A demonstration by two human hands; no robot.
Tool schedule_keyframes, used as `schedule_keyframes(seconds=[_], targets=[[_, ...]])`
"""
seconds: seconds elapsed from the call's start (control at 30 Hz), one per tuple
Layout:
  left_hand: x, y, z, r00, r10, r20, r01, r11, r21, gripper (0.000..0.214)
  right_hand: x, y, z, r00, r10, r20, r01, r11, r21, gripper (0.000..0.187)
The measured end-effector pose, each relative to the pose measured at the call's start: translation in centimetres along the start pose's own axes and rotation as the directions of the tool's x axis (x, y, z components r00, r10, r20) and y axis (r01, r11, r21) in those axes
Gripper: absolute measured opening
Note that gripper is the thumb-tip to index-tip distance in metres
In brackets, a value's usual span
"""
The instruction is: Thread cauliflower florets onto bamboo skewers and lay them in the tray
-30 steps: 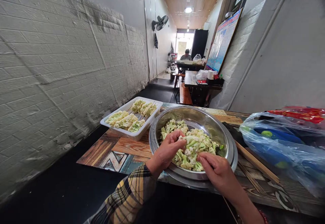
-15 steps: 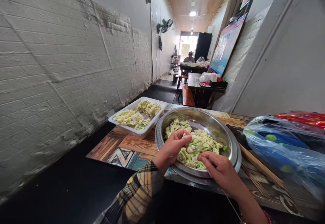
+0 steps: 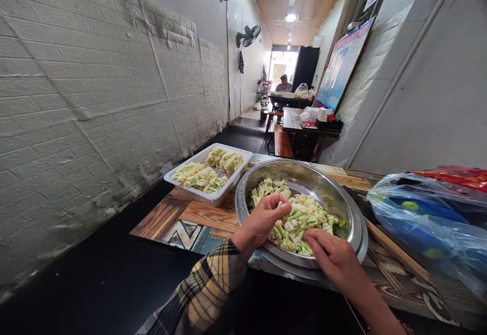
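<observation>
Left hand: the left hand (image 3: 262, 221) is pinching one small floret (image 3: 281, 204) between thumb and fingertips, the fingers nearly closed around it, right over the heap.
Right hand: the right hand (image 3: 335, 259) is lying curled at the bowl's near edge, fingertips touching the heap. From here I cannot tell whether it is gripping anything.
Florets: the cauliflower florets (image 3: 304, 218) are lying piled in the steel bowl (image 3: 323, 185), mostly in its near half.
Doing it well: to my eye, a light pinch at the stem rather than the crumbly head is suiting this best, with the other hand close by.
Around: a white tray (image 3: 213, 202) of skewered cauliflower (image 3: 201, 175) is sitting just left of the bowl on the table (image 3: 182, 221). Bamboo skewers (image 3: 395, 256) are lying to its right, near a plastic bag (image 3: 429, 218).
</observation>
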State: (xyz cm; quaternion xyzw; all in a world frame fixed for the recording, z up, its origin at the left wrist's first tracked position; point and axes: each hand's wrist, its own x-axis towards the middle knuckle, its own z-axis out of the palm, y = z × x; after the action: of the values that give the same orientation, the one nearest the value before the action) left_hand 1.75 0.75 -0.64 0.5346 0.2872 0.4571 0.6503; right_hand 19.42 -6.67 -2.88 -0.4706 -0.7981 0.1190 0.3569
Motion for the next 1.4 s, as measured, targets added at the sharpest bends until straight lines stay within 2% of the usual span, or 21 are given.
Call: schedule_keyframes(seconds=[0.17,0.3,0.37,0.43,0.57,0.63,0.7,0.77,0.8,0.87,0.97,1.03,1.1,1.23,1.33,1.4], targets=[[0.1,0.1,0.0,0.999,0.009,0.036,-0.009,1.000,0.006,0.027,-0.1,0.0,0.1,0.996,-0.077,-0.040,0.074,0.993,-0.087,0.024],[0.3,-0.1,-0.1,0.999,-0.007,0.050,0.005,1.000,0.028,0.026,0.2,0.0,-0.1,0.999,-0.051,-0.015,0.049,0.994,-0.100,0.026],[0.3,-0.2,-0.1,0.999,-0.011,0.038,0.010,1.000,0.021,0.022,0.3,0.1,-0.3,1.000,-0.002,-0.031,0.000,0.998,-0.066,0.026],[0.4,-0.3,0.0,1.000,0.015,-0.026,-0.015,1.000,-0.013,0.022,0.5,0.3,-0.5,0.991,0.083,-0.104,-0.085,0.996,-0.018,0.026],[0.7,0.0,0.1,0.985,0.037,-0.169,-0.051,0.996,-0.080,0.030,0.4,0.9,-1.1,0.910,0.289,-0.298,-0.242,0.952,0.186,0.026],[0.9,0.5,-0.2,0.988,0.011,-0.152,-0.010,1.000,0.005,0.030,0.4,1.2,-1.3,0.883,0.340,-0.324,-0.249,0.924,0.291,0.026],[1.1,1.1,-0.6,0.995,0.010,-0.104,0.011,0.980,0.199,0.030,0.2,1.4,-1.3,0.879,0.355,-0.319,-0.239,0.906,0.349,0.027],[1.4,1.6,-1.2,0.998,0.036,-0.054,-0.007,0.892,0.453,0.028,0.2,1.5,-1.3,0.884,0.352,-0.307,-0.231,0.900,0.369,0.028],[1.5,1.8,-1.6,0.998,0.049,-0.027,-0.024,0.809,0.587,0.025,0.1,1.5,-1.4,0.888,0.349,-0.299,-0.230,0.901,0.368,0.028],[1.7,2.0,-2.2,0.997,0.053,0.048,-0.070,0.570,0.819,0.016,0.1,1.4,-1.6,0.896,0.339,-0.287,-0.230,0.907,0.354,0.028],[1.9,2.0,-2.8,0.984,-0.049,0.173,-0.160,0.195,0.968,0.008,0.1,1.2,-1.9,0.907,0.321,-0.272,-0.222,0.914,0.340,0.027],[2.0,1.8,-2.9,0.969,-0.141,0.204,-0.197,0.058,0.979,0.007,0.1,1.1,-2.2,0.912,0.312,-0.266,-0.209,0.912,0.354,0.028],[2.2,1.7,-3.0,0.957,-0.202,0.210,-0.215,-0.004,0.977,0.008,0.0,1.1,-2.3,0.915,0.309,-0.259,-0.200,0.906,0.374,0.028],[2.7,1.4,-3.2,0.934,-0.266,0.239,-0.254,-0.022,0.967,0.011,-0.1,1.2,-2.5,0.918,0.296,-0.262,-0.184,0.907,0.380,0.028],[3.0,1.6,-3.2,0.930,-0.280,0.240,-0.244,0.021,0.970,0.006,0.0,1.2,-2.7,0.921,0.285,-0.266,-0.173,0.910,0.377,0.029],[3.1,2.0,-3.3,0.942,-0.255,0.220,-0.195,0.119,0.974,0.003,0.0,1.2,-2.8,0.922,0.285,-0.261,-0.173,0.909,0.380,0.029]])
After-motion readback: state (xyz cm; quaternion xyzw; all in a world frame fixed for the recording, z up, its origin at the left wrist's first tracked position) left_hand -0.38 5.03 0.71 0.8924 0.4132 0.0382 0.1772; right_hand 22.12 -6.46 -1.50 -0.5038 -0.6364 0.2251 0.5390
